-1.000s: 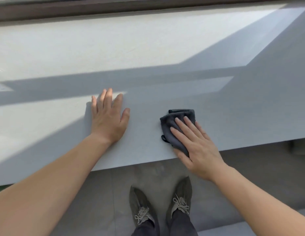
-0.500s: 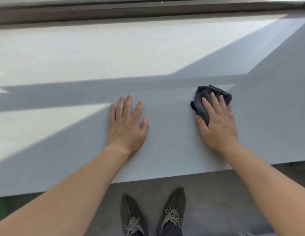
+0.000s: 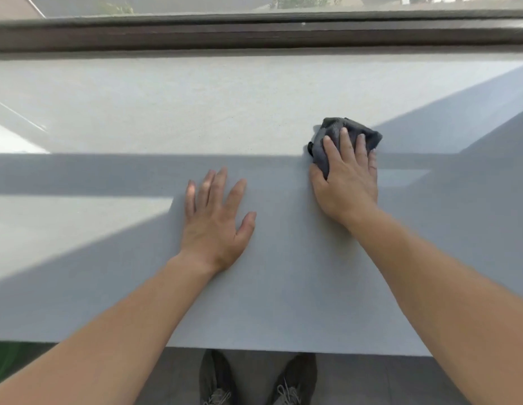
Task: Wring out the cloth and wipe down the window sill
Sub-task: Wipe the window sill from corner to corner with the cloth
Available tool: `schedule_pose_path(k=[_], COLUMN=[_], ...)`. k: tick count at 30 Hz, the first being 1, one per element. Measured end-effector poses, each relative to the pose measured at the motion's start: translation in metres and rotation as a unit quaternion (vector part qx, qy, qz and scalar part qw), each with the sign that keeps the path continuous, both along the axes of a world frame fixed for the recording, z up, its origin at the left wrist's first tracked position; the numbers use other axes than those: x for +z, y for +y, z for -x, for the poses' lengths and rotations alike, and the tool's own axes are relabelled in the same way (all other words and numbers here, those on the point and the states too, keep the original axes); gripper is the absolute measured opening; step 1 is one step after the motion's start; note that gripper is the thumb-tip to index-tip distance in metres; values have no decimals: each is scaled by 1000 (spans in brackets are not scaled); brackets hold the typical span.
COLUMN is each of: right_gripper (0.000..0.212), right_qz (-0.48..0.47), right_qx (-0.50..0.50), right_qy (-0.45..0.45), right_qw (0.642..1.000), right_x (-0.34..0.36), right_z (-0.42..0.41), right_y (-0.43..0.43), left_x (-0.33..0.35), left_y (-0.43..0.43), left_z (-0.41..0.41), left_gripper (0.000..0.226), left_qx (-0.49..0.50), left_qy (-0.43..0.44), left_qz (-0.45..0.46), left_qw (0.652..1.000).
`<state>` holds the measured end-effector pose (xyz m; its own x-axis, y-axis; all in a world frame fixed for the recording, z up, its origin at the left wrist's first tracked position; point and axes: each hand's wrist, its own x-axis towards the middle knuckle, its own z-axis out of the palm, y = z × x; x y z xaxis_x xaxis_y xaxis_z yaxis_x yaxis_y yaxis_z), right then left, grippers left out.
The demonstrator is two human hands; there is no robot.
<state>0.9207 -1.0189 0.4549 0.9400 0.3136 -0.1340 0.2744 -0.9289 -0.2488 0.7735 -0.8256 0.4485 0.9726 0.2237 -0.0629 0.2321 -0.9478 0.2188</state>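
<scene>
A wide pale grey window sill [image 3: 137, 112] fills the view, part sunlit, part in shadow. A dark grey cloth [image 3: 336, 130], bunched up, lies on the sill right of centre, near the edge of the sunlit band. My right hand [image 3: 347, 176] presses flat on the cloth, fingers over its near half. My left hand [image 3: 216, 220] rests flat on the bare sill to the left of it, fingers spread, holding nothing.
A dark brown window frame [image 3: 254, 36] runs along the far edge of the sill, with glass above it. The sill's front edge [image 3: 283, 347] is close to my body. Below it are a grey floor and my dark shoes [image 3: 216, 381].
My right hand has pushed the cloth away from me, from the sill's front edge up toward the window. My left hand stayed flat on the sill.
</scene>
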Motion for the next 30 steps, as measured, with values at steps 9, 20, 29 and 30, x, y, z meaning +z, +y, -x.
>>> schedule_pose_path(k=[9, 20, 29, 30], right_gripper=[62, 63, 61, 61], right_qz=[-18, -30, -28, -21], right_qx=[72, 162, 149, 184], right_qy=[-14, -28, -19, -16], right_qw=[997, 986, 988, 983], right_x=[-5, -6, -7, -5], right_z=[-67, -105, -152, -158], right_y=[-15, 5, 98, 92], left_x=[4, 11, -12, -12], left_y=[3, 8, 17, 18], left_z=[-14, -126, -160, -160], left_gripper=[79, 66, 74, 74], left_qx=[30, -12, 13, 11], left_qy=[60, -3, 19, 15], left_qz=[7, 38, 28, 29], left_qw=[998, 999, 999, 999])
